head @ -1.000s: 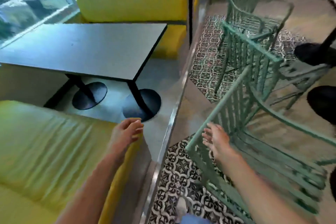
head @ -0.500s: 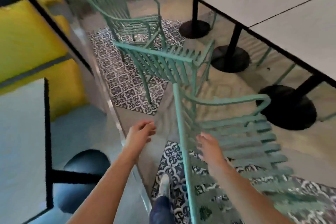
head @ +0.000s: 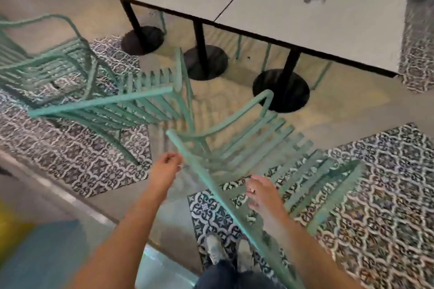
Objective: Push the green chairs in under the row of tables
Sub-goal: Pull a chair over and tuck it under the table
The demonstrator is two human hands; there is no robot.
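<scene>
Three green slatted metal chairs stand pulled out from a row of pale tables (head: pixel 317 28) on black pedestal bases. The nearest chair (head: pixel 253 145) is right in front of me, its back rail running diagonally between my hands. My left hand (head: pixel 165 169) hovers just left of the rail's upper end, fingers loosely curled, holding nothing. My right hand (head: pixel 264 191) is over the rail's right side, fingers spread, not gripping. A second chair (head: pixel 131 105) stands to the left, a third (head: pixel 44 58) at the far left.
Round black table bases (head: pixel 280 90) sit under the tables ahead of the chairs. Patterned tile patches (head: pixel 385 195) cover parts of the floor. More green chair legs show on the tables' far side. My feet (head: pixel 225 248) stand just behind the nearest chair. A metal floor strip runs at lower left.
My view has swung right from the yellow booth to face the row of tables. Both hands have come closer to the nearest chair's back rail, one on each side.
</scene>
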